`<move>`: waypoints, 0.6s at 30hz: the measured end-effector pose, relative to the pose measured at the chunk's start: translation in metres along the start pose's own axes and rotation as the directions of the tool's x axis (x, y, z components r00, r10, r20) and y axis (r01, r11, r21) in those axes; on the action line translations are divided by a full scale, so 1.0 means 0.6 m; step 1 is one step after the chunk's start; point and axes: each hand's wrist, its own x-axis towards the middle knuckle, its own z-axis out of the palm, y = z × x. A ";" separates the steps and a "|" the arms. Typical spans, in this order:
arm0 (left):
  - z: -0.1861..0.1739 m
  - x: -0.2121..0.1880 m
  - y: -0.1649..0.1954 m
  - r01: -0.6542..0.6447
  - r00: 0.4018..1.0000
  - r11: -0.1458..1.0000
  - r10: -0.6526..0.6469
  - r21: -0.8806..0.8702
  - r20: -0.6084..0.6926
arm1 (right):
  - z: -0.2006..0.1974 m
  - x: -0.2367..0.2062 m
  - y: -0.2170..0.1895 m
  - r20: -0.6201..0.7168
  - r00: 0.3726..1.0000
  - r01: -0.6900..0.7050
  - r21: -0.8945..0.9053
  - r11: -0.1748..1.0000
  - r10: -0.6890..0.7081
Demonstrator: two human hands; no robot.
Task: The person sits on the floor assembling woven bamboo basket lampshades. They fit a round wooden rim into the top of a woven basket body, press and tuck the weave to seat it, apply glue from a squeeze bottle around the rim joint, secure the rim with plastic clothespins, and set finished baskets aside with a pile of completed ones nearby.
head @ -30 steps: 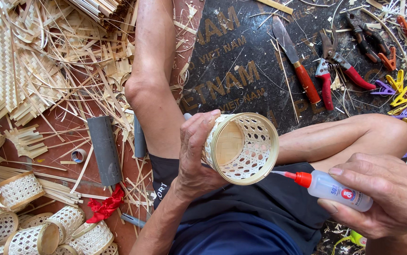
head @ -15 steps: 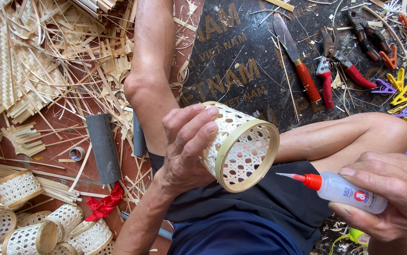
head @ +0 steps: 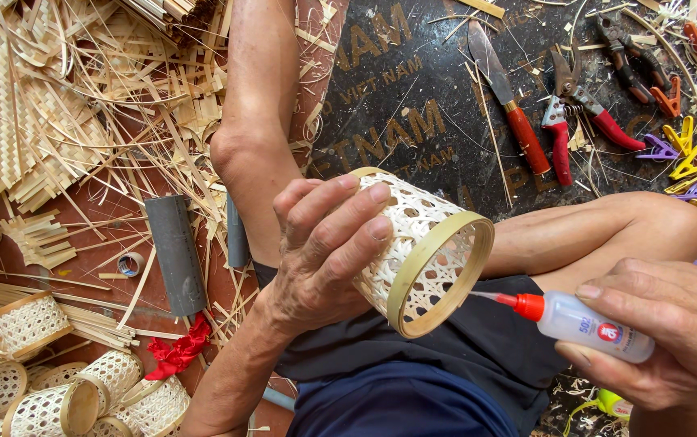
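Wrapping over the woven wall, the left hand (head: 324, 259) grips a small cylindrical bamboo basket (head: 421, 251), thumb hidden behind, open rim tilted toward the right. The right hand (head: 672, 332) is clenched around a small white glue bottle (head: 599, 328); its red nozzle (head: 527, 306) points at the basket's lower rim, with the thin tip just beside it. Both are held above the person's lap, over dark shorts (head: 413, 380). On the floor beyond lie a red-handled knife (head: 510, 101) and red pruning shears (head: 575, 113) on a dark mat (head: 413, 97). A grey tube (head: 174, 255) lies among bamboo strips (head: 81, 105), and finished baskets (head: 65, 396) cluster at lower left.
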 end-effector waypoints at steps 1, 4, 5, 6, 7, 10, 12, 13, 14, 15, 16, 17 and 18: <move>0.000 0.000 0.000 -0.002 1.000 1.000 0.002 0.013 0.002 | 0.001 0.001 0.000 0.004 1.000 0.001 0.016 1.000 -0.001; -0.002 -0.001 -0.002 -0.016 1.000 0.999 0.016 0.041 0.005 | 0.004 0.005 0.001 0.004 1.000 0.019 0.016 1.000 -0.019; -0.002 -0.001 -0.002 -0.024 1.000 0.999 0.023 0.048 0.005 | 0.004 0.006 0.001 0.002 1.000 0.028 0.006 1.000 -0.028; -0.003 -0.001 -0.003 -0.030 1.000 0.998 0.029 0.051 0.003 | 0.004 0.007 0.000 0.005 0.999 0.036 -0.008 0.999 -0.036; -0.003 -0.002 -0.003 -0.032 0.999 0.998 0.032 0.052 0.004 | 0.004 0.007 -0.001 0.010 0.999 0.042 -0.020 0.999 -0.042; 0.000 -0.003 -0.001 -0.031 1.000 0.998 0.031 0.051 -0.002 | 0.003 0.006 -0.005 -0.005 1.000 0.030 -0.018 0.999 -0.030; 0.003 -0.003 0.001 -0.023 1.000 0.999 0.024 0.048 -0.006 | 0.002 0.004 -0.006 -0.005 1.000 0.015 -0.013 1.000 -0.015; 0.005 -0.003 0.001 -0.019 1.000 0.999 0.020 0.047 -0.007 | 0.002 0.003 -0.005 0.002 1.000 0.010 -0.016 1.000 -0.010; 0.006 -0.003 0.001 -0.017 1.000 0.999 0.017 0.046 -0.009 | 0.001 0.002 -0.004 0.008 1.000 0.006 -0.019 1.000 -0.006; 0.008 -0.003 -0.001 -0.010 1.000 0.999 0.010 0.034 -0.021 | 0.001 0.001 -0.001 0.012 1.000 0.014 -0.005 1.000 -0.014; 0.010 -0.002 -0.002 0.001 1.000 1.000 0.000 0.020 -0.031 | 0.001 0.001 0.002 0.017 1.000 0.019 0.012 1.000 -0.020; 0.012 -0.002 -0.003 0.007 0.999 1.000 -0.007 0.006 -0.042 | 0.000 0.002 0.004 0.020 0.999 0.027 0.027 0.999 -0.027; 0.015 -0.001 -0.005 0.023 0.998 1.000 -0.023 -0.007 -0.051 | 0.000 0.002 0.005 0.019 0.999 0.042 0.039 0.998 -0.043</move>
